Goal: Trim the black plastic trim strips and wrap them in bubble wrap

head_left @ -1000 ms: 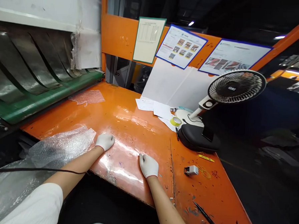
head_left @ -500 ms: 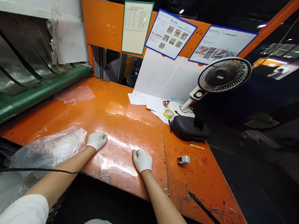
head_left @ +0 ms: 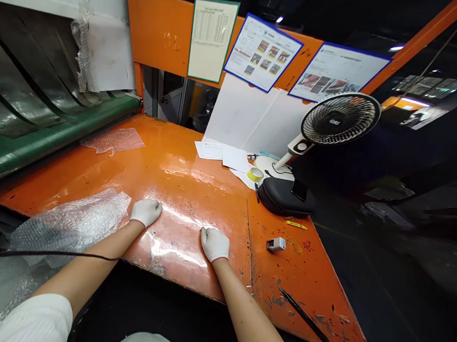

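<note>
Near the front right corner of the orange tabletop (head_left: 223, 201), a slim black tool (head_left: 303, 315) is laid aslant among small dark scraps. By the tabletop's near left edge, clear bubble wrap (head_left: 70, 221) is spread, and a thin dark cable (head_left: 55, 253) is passed across the left forearm. The white-gloved right hand (head_left: 214, 244) is set at the tabletop's near middle with its fingers curled in; whether anything thin is gripped cannot be told. The left hand (head_left: 145, 212), likewise gloved and folded into a fist, is placed farther left on the tabletop, just beside the bubble wrap; whether the two touch, or what its fingers might hold, cannot be made out.

On the tabletop's right part, a small grey and black block (head_left: 276, 244) is set beside yellow bands (head_left: 294, 244). Farther back, by the tabletop's right edge, a flat black device (head_left: 299, 190) is rested on a black case (head_left: 276, 196). Toward the tabletop's far side, a yellow tape roll (head_left: 255, 174) and white papers (head_left: 235, 156) are grouped near the base of a fan (head_left: 338, 119). At its far left, a smaller bubble-wrap piece (head_left: 117, 139) is laid near a green roller (head_left: 58, 126). Beyond the tabletop, three bordered sheets (head_left: 264, 52) are fixed along an orange beam (head_left: 159, 32).
</note>
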A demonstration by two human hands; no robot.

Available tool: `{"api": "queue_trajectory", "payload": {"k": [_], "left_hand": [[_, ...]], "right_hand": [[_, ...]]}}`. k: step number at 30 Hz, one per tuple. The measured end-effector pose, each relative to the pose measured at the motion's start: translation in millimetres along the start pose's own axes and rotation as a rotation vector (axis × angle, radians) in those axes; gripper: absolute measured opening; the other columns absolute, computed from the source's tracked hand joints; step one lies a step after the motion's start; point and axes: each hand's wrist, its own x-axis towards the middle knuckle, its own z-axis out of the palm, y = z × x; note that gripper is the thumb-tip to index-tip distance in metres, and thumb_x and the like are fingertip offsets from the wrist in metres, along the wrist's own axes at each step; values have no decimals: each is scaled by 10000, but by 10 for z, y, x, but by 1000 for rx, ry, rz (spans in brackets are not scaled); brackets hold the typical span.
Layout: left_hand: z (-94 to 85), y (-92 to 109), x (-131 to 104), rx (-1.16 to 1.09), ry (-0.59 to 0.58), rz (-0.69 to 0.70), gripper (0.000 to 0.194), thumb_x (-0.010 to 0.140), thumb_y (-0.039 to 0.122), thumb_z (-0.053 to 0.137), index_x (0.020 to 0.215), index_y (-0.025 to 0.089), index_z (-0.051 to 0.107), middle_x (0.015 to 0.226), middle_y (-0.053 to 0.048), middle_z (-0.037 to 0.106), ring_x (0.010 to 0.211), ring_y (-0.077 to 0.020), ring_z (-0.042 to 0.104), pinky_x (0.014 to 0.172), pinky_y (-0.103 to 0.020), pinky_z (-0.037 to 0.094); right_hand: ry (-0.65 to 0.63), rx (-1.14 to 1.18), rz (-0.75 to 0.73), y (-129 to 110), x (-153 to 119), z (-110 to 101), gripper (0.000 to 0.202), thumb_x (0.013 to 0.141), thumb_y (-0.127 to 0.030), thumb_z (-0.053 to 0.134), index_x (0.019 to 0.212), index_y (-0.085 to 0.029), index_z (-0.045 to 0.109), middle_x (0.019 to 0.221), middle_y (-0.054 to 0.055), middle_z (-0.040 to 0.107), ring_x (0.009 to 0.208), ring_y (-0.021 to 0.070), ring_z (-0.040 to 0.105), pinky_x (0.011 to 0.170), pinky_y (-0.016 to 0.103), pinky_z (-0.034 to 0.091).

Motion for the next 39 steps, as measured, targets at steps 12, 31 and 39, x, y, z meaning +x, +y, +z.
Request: {"api": "queue_trajectory", "payload": {"k": [12,31,39], "left_hand": [[-8,7,-13,9,7,6,561,1077,401,340,1028,196,860,1128,-165,823,1066,-325,773,807,-368,506],[3,-6,0,14,12,11,566,1071,428,341,991,199,853,1113,-150,829,1065,-340,778,777,-380,498],[-5,-4,-4,18,14,4,551,1068,418,352,1004,201,854,1112,-154,828,1059,-342,780,772,-379,500]], "right_hand": [[12,10,5,6,-5,12,578,1173,-433,354,1091,-160,856,1106,176,832,1065,273,781,847,296,488],[6,-5,15,-5,-5,8,569,1171,-446,361,1081,-184,858,1103,152,837,1060,272,785,828,307,491],[12,-9,5,-6,-7,-3,567,1168,-439,362,1081,-179,859,1117,156,838,1069,287,787,840,325,495]]}}
